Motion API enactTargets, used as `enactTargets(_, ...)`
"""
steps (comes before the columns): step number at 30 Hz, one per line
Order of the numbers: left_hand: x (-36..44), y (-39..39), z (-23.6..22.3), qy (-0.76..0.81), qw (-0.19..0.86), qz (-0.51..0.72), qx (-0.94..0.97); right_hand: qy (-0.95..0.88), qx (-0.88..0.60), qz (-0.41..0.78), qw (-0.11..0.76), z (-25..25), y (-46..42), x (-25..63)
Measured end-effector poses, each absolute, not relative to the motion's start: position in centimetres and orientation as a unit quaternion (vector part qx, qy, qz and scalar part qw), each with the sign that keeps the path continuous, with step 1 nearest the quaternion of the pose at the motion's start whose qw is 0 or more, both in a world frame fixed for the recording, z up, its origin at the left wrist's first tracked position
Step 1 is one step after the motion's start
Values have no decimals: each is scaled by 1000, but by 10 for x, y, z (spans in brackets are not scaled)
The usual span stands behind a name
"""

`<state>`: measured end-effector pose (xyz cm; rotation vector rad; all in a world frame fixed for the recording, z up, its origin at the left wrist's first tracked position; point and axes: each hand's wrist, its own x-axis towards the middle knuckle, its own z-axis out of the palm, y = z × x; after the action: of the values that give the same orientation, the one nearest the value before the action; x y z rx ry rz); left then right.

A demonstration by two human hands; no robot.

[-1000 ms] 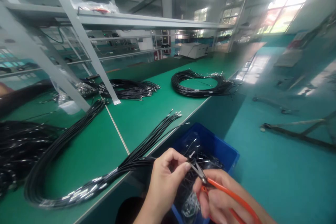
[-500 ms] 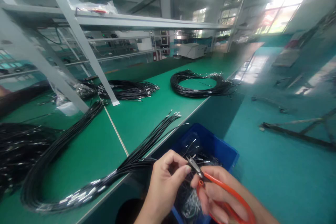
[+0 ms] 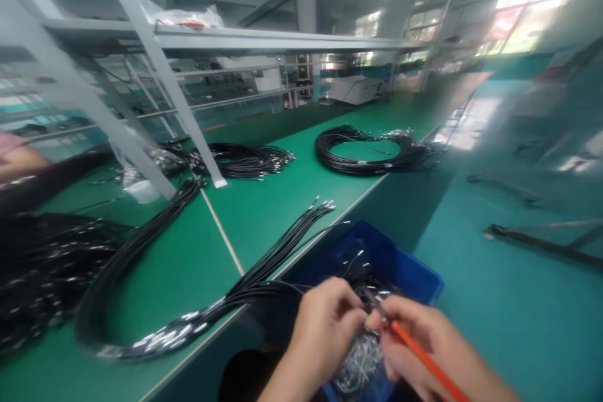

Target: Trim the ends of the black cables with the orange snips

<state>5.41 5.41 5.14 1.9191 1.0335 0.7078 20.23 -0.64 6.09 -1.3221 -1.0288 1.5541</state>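
Gripping orange-handled metal snips, the right hand curls just beside the left hand, which is pinched closed, seemingly on a thin black cable whose tip is too blurred to see. Snipping looks like the step in hand; the next move would call for careful placement. Beneath sits a blue plastic bin; leftward, a thick black cable bundle curves across the green bench.
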Motion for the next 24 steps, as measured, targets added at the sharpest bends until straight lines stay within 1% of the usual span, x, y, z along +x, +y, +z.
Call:
enactTargets(2, 53, 54, 48, 380, 355, 199, 831, -385, -551, 573, 470, 57, -8, 206)
enactTargets(3, 49, 58, 49, 399, 305, 179, 846, -371, -561, 555, 489, 54, -8, 208)
enactTargets(4, 42, 64, 50, 442, 246, 177, 844, -357, -569, 544, 503, 52, -7, 209)
enactTargets(6, 20, 81, 55, 578, 117, 201, 782, -339, -578, 534, 516, 48, -6, 209)
enactTargets(7, 7, 91, 58, 623, 84, 208, 749, -336, -580, 532, 518, 48, -5, 208)
enactTargets(9, -18, 110, 60, 677, 55, 201, 706, -340, -577, 525, 525, 48, -4, 204)
enactTargets(13, -48, 131, 56, 717, 80, 188, 666, -338, -551, 502, 574, 51, 0, 196)
enactTargets(17, -58, 139, 54, 727, 118, 229, 636, -315, -559, 464, 611, 51, 4, 198)
enactTargets(21, -53, 147, 67, 659, 205, 291, 662, -293, -556, 460, 627, 49, 7, 199)
enactTargets(24, -26, 140, 88, 574, 266, 314, 707, -275, -548, 450, 649, 50, 9, 197)
